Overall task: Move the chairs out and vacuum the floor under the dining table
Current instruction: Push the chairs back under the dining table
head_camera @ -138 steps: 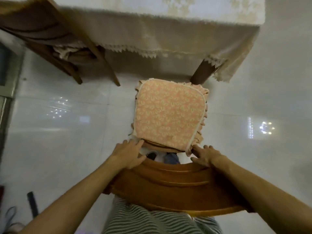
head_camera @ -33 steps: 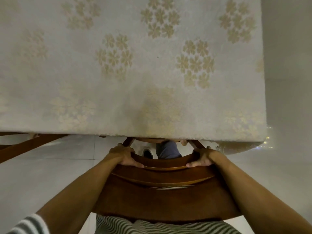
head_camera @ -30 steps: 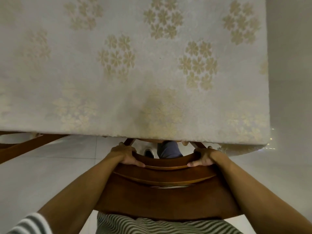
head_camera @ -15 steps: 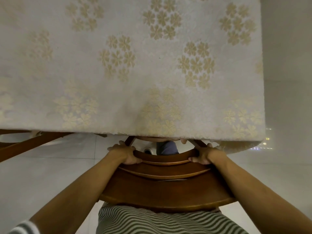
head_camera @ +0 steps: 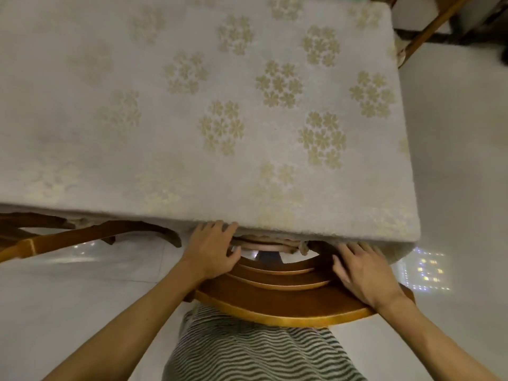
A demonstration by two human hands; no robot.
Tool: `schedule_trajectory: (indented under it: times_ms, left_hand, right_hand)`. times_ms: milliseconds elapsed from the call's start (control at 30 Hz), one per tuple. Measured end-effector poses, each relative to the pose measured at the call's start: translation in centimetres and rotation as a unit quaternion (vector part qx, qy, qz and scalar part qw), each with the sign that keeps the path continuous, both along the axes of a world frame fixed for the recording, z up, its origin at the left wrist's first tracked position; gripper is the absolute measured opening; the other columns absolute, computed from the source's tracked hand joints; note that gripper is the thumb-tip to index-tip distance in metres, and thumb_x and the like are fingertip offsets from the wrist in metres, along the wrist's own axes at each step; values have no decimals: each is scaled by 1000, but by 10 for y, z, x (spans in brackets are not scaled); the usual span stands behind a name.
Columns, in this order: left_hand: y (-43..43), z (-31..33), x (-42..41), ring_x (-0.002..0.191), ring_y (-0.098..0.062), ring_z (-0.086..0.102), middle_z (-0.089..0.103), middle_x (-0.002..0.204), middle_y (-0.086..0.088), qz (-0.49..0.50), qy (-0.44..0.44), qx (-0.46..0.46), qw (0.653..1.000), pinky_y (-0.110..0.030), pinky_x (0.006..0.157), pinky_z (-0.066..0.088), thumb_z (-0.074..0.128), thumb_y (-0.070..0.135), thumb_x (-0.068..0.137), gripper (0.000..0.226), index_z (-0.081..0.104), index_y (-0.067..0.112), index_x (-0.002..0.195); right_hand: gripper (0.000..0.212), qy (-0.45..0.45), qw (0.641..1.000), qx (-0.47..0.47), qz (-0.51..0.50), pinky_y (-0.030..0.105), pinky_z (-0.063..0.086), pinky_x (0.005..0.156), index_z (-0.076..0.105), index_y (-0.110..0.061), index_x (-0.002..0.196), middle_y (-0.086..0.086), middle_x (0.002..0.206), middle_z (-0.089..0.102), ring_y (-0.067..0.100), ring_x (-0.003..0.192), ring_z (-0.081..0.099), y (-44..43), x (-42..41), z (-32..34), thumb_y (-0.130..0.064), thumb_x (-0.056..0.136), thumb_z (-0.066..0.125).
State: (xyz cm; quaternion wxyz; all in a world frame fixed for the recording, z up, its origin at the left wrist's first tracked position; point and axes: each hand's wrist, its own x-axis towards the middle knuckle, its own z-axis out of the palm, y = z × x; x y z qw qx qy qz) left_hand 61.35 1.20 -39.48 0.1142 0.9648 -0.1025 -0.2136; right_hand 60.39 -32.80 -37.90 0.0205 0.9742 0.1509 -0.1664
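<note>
**Now both hands rest on the back of a chair tucked under the table**

Head view: Directly below the camera, a wooden chair [head_camera: 277,306] stands pushed in at the near edge of the dining table [head_camera: 395,240], toward its near right corner. Only the curved back rails of the chair show clearly; the seat lies beneath the table edge, where a thin strip of pinkish cushion [head_camera: 264,244] peeks out.

The left hand [head_camera: 210,250] lies on the left end of the chair back, palm down, fingers spread and reaching up to touch the hanging edge of the tablecloth [head_camera: 192,111]. The right hand [head_camera: 362,273] lies on the right end of the chair back, fingers loosely spread and pointing toward the table. Both hands are flat and relaxed rather than curled around the wood; neither has closed into a firm grasp.

The tablecloth is pale with clusters of gold flowers and covers the whole tabletop. A second chair [head_camera: 90,235] sits at the near edge further left, its back rail slanting out from under the cloth. Part of a third chair [head_camera: 423,26] shows past the far right corner of the table. The floor [head_camera: 456,166] is glossy white tile with small light reflections near the right hand. A striped shirt [head_camera: 255,353] fills the bottom of the frame between the forearms.
</note>
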Motion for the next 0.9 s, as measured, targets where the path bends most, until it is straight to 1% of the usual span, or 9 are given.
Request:
schedule_trajectory:
  times_ms: [100,200,300,400,533,600,667,733,900]
  left_hand:
    - [-1,10,11,117,-22,50,43,140,-8,17,-9,-9,1000,-34,94,48,44,54,94,68,22,23,151]
    - [-3,18,18,120,-25,49,38,146,-12,-5,-46,2,999,-35,96,48,41,56,93,75,15,21,155]
    - [-7,19,25,125,-30,47,37,148,-17,-31,-61,23,997,-41,107,41,35,59,91,79,14,20,156]
    - [-13,20,32,131,-33,42,31,152,-19,-50,-46,63,996,-48,113,34,29,61,90,80,10,21,156]
    - [-13,21,35,139,-35,34,22,157,-18,-34,-26,78,996,-50,118,26,30,61,91,80,5,23,157]
    - [-14,23,39,138,-33,36,24,157,-16,-7,-25,60,998,-48,117,29,34,60,93,78,8,23,157]
    - [-23,30,45,134,-31,41,29,155,-14,14,-31,48,998,-44,112,35,37,58,95,75,12,22,156]
    - [-39,39,52,135,-29,40,28,156,-12,19,-30,52,998,-42,108,40,36,58,96,73,13,23,155]
    - [-112,66,68,141,-30,32,20,160,-11,-20,-42,54,997,-42,108,40,33,57,97,71,11,24,155]
  right_hand:
    - [41,-54,998,18,-25,40,54,72,66,-14,102,9,91,70,28,83,64,5,12,9,-40,94,36]
    - [30,-60,997,29,-45,41,53,78,65,-13,111,9,98,70,28,89,64,8,23,13,-33,95,50]
    - [36,-45,996,47,-54,42,52,85,61,-13,123,10,108,69,27,96,63,8,32,17,-34,96,48]
    - [43,-13,998,38,-57,39,49,94,51,-16,136,7,123,64,24,107,59,9,40,18,-38,99,43]
    - [49,-12,997,45,-55,38,50,92,46,-17,140,7,127,62,23,108,58,10,44,18,-43,99,35]
    - [55,-24,995,65,-72,39,52,86,46,-15,140,9,125,62,25,104,59,8,48,18,-45,96,32]
    - [54,-40,990,86,-101,39,53,82,42,-15,143,11,124,61,27,103,59,1,55,21,-42,98,39]
    - [57,-47,986,104,-124,40,54,79,36,-16,147,11,125,58,28,104,57,-12,62,27,-42,97,46]
    - [64,-55,978,121,-163,39,50,82,24,-21,152,8,131,51,28,112,52,-80,67,46,-47,98,44]
